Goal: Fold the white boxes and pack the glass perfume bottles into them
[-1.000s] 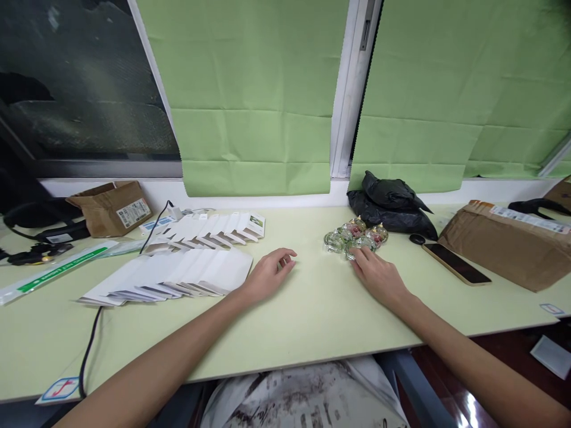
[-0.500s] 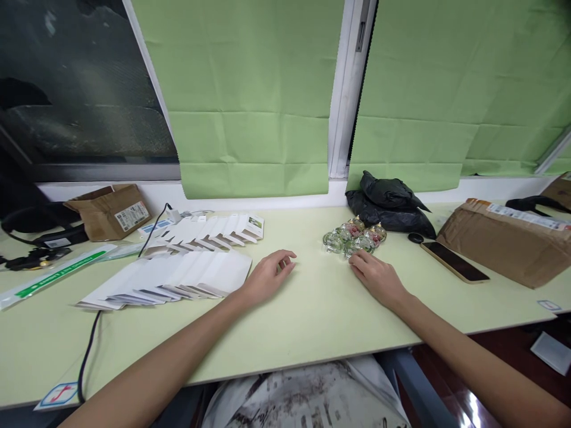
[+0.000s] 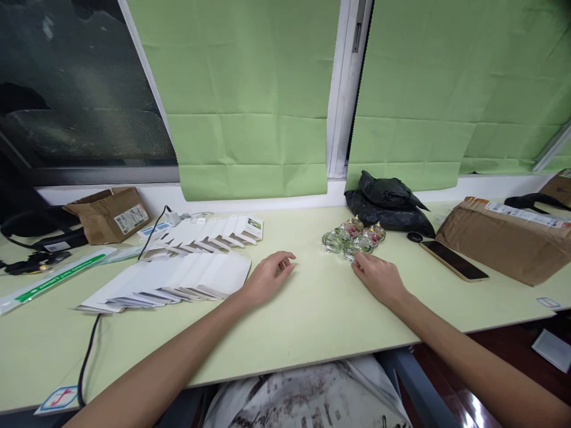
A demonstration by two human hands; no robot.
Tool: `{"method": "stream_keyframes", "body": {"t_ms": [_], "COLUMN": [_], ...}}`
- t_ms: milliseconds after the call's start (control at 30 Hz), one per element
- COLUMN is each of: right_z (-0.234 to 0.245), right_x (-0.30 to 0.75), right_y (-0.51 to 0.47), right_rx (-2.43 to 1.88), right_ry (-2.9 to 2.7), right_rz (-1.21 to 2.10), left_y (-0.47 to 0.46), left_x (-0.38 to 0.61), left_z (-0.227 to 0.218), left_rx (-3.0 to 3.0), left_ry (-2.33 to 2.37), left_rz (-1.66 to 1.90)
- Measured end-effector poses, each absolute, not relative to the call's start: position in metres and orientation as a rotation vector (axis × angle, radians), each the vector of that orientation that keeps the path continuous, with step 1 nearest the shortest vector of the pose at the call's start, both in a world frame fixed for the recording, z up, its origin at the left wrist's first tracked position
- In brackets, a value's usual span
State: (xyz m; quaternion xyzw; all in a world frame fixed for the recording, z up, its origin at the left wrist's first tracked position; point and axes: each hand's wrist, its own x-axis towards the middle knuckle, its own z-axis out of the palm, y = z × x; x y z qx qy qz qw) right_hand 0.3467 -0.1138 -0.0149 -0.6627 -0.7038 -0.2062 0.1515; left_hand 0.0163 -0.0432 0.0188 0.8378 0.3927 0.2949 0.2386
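Observation:
My left hand rests on the table to the right of the white flat boxes, its fingers loosely bent, thumb apart, and nothing in it. A fanned row of white flat boxes lies beside that wrist. My right hand is at the near edge of a cluster of small round glass ornaments, green and clear in front, reddish with gold tops behind. Its fingers are curled together against the nearest green one. Whatever the fingertips pinch, if anything, is hidden.
Behind the first row is a second row of white boxes. Black plastic bags sit behind the ornaments. On the right are a phone and a brown carton. An open cardboard box and a black cable are on the left.
My right hand has shifted slightly toward me and to the right, its fingers more curled. My left hand stays in place, as do the boxes and ornaments.

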Motion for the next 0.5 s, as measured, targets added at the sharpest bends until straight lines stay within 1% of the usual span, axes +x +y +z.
{"method": "stream_keyframes", "body": {"t_ms": [300, 400, 500], "right_z": [-0.018, -0.018, -0.014], "right_x": [0.346, 0.34, 0.325], "right_y": [-0.114, -0.116, -0.116], "right_rx": [-1.91, -1.805, -1.629], "right_ry": [-1.995, -2.06, -2.253], "right_rz": [-0.631, -0.652, -0.575], "left_y": [-0.04, -0.038, -0.037], "left_x": [0.014, 0.013, 0.013], "left_z": [0.013, 0.01, 0.008], "left_rx": [2.339, 2.415, 2.491], "left_ry": [1.076, 1.048, 1.033], "left_rz": [0.797, 0.797, 0.8]}}
